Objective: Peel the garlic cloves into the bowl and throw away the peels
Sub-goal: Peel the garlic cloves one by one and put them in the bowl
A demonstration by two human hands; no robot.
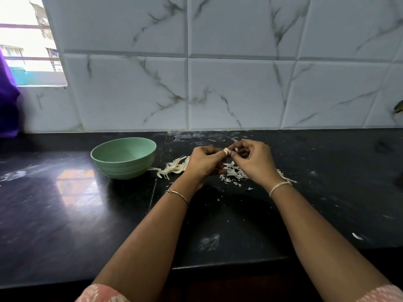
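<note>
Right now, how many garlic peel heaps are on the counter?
2: a stringy heap between the bowl and left hand; a flaky heap under the right hand, partly hidden.

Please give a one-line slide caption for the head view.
A garlic clove pinched between left hand and right hand over peels, beside a green bowl.

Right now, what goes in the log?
step: peeling; left hand, right hand: pinch garlic clove; peels: on countertop; green bowl: at left

Your left hand [204, 159] and right hand [253, 158] pinch one garlic clove [226, 151] between them, raised above the black counter [65, 203]. Right of the green bowl [123, 158] lie garlic pieces [174, 167]; farther right of it, beneath your hands, white peels [234, 173].
</note>
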